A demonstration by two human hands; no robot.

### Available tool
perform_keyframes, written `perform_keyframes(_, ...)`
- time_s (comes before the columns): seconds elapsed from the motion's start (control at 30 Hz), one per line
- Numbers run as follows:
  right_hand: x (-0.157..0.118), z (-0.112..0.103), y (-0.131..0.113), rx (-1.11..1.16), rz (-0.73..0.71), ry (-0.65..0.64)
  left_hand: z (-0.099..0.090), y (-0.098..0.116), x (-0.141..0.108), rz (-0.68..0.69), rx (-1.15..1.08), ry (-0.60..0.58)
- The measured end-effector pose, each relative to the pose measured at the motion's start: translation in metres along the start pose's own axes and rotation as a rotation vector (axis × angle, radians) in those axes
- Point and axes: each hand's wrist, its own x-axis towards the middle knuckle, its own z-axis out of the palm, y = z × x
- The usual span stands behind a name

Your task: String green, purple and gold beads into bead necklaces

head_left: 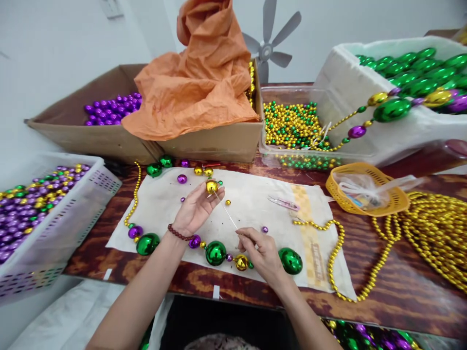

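Note:
My left hand point(200, 206) pinches a shiny gold bead point(211, 186) between its fingertips above the white cloth. A thin white string point(228, 213) runs from that bead to my right hand point(258, 250), whose closed fingers grip its other end. Below my hands lies a row of larger beads along the cloth's near edge: a green bead point(216, 253), another gold bead point(241, 262) and, right of my right hand, a big green bead point(291, 261). My left forearm hides part of the row. Loose purple beads point(182, 179) lie beyond my left hand.
A white cloth point(255, 194) covers part of the wooden table, with small scissors point(284, 202) on it. Gold bead strands point(438, 233) and a yellow basket point(365, 206) are at right. A cardboard box point(211, 146), clear bin point(350, 158) and white crate point(87, 194) surround the cloth.

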Motion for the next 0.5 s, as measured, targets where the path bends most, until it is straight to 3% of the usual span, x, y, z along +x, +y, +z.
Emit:
perform_keyframes(0.17, -0.0018, -0.0001, -0.0016, -0.034, -0.013, 0.009, 0.0053, 0.0015, -0.0021, -0.002, -0.058, 0.056)
perform_keyframes(0.5, -0.0026, 0.0012, 0.0008, -0.058, -0.005, 0.013, 0.0051, 0.0022, -0.0029, 0.01, -0.05, 0.025)
